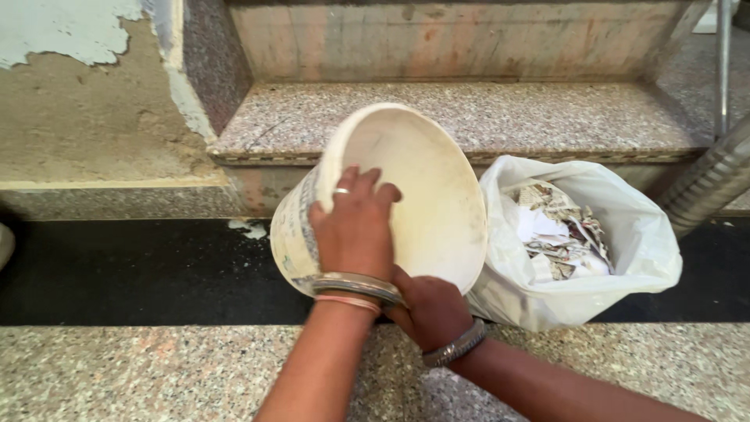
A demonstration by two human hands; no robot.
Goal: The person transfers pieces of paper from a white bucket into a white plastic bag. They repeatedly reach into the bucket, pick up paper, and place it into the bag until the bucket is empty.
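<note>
We note a speckled granite step (pixel 195 375) below, a dark floor strip (pixel 117 273) and a further granite stair (pixel 508 117) beneath a peeling wall (pixel 78 101). The round white plastic bucket (pixel 426 195), scuffed and tipped on its side, sits at the step's far edge, touching a white plastic bag of shredded paper (pixel 570 242). Our left hand (pixel 355 227) grips its rim, fingers curled over; our right hand (pixel 430 309) clasps underneath.

Your matt, scuffed plastic bucket (pixel 414 195); thin glossy plastic bag (pixel 625 234), crumpled paper (pixel 558 230); speckled polished stone step (pixel 500 117); metal bangles (pixel 355 285)
</note>
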